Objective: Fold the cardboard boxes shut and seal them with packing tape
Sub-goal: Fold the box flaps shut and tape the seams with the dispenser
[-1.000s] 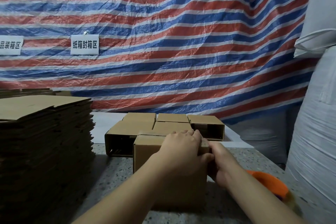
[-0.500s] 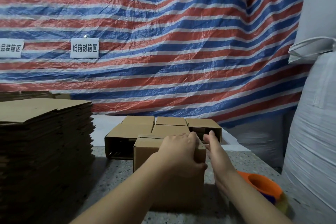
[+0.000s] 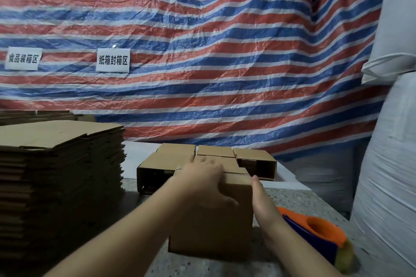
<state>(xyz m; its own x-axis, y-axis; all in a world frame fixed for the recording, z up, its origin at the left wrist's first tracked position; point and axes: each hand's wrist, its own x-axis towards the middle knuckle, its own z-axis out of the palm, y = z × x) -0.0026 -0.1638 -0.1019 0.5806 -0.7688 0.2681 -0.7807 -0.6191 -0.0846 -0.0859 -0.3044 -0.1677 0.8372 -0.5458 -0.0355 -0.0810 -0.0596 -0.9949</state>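
A red, white and blue striped tarpaulin (image 3: 202,56) hangs as the back wall, dimly lit. Two white signs (image 3: 112,60) are pinned on its left part. A speckled stone counter (image 3: 299,198) runs below it; white woven sacks (image 3: 389,164) rise at its right.

head | worn on head | faces forward-down | close over tabletop (image 3: 292,198)

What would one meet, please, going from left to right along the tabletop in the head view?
Tall stack of flat brown cardboard sheets → left hand on the near brown cardboard box → right hand → orange tape dispenser → white woven sack.
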